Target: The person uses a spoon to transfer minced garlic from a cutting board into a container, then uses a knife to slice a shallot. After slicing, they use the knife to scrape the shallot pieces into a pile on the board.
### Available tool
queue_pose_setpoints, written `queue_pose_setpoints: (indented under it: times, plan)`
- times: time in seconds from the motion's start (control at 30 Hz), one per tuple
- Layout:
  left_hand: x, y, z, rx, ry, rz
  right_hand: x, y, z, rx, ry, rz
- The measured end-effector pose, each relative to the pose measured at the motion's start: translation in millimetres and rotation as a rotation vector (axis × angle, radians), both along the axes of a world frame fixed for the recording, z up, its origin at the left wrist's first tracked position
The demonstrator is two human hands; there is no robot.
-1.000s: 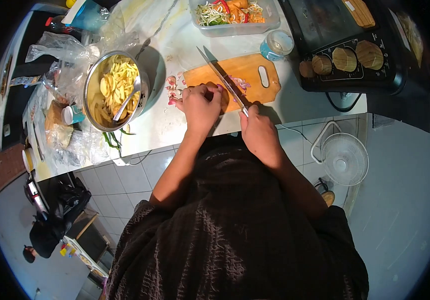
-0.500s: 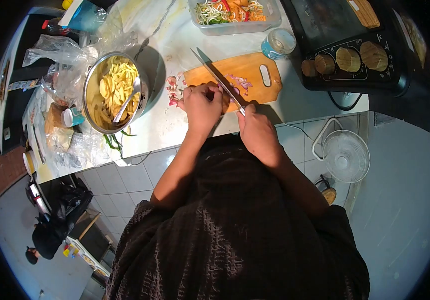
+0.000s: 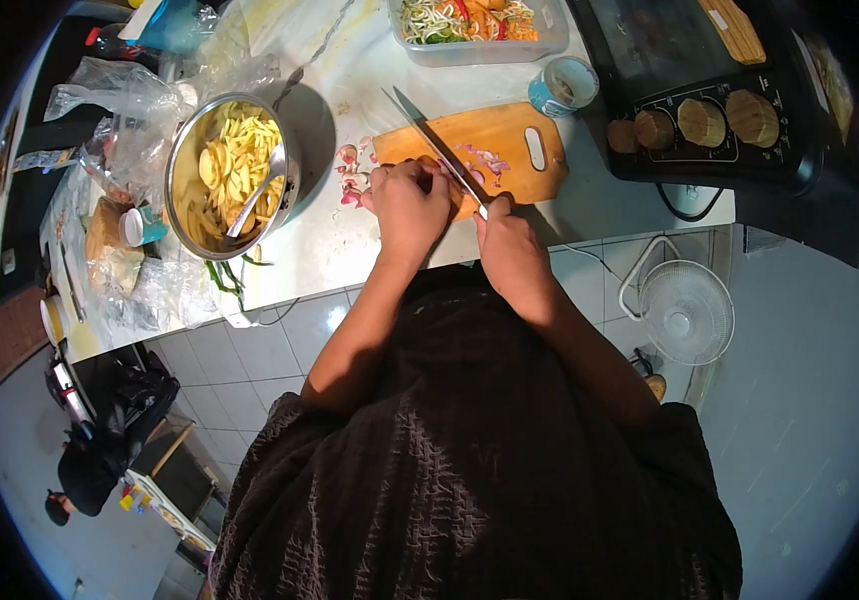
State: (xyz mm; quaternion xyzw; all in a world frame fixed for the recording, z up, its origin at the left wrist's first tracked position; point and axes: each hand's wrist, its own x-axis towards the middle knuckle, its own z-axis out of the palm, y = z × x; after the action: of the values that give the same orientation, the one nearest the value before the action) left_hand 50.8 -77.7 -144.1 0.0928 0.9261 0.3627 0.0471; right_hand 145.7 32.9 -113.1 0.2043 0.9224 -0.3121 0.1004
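My right hand (image 3: 512, 252) grips the handle of a long kitchen knife (image 3: 450, 163), its blade slanting up and left across the wooden cutting board (image 3: 525, 125). Curled fingers of my left hand (image 3: 410, 212) press a shallot against the board's left part, close beside the blade; the hand hides most of it. Thin purple shallot slices (image 3: 492, 158) lie on the board to the right of the knife. Pieces of shallot and reddish skins (image 3: 352, 178) are scattered on the table just left of the board.
Left of the board stands a metal bowl (image 3: 172, 190) of cut yellow pieces with a spoon (image 3: 255, 208). Green chilies (image 3: 226, 285) lie below it. Plastic bags crowd the left. A vegetable container (image 3: 480, 52), a jar (image 3: 563, 87) and a black stove (image 3: 710, 130) sit behind and right.
The view has shifted slightly. Both hands stay at the board, with the knife still beside my left fingers and its blade in nearly the same place.
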Motion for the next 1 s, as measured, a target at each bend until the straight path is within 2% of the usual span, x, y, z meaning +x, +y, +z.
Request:
queue_pose_setpoints:
  times: [0.53, 0.73, 1.0]
  plan:
    - [0, 0, -2, -0.046, -0.049, 0.007, 35, 11, -12, 0.050, -0.029, -0.063]
    - [0, 2, 0, -0.023, -0.008, 0.010, 26, 13, -8, 0.018, 0.073, -0.045]
    - [4, -2, -5, -0.007, 0.035, 0.000, 19, 13, -3, -0.045, 0.005, -0.016]
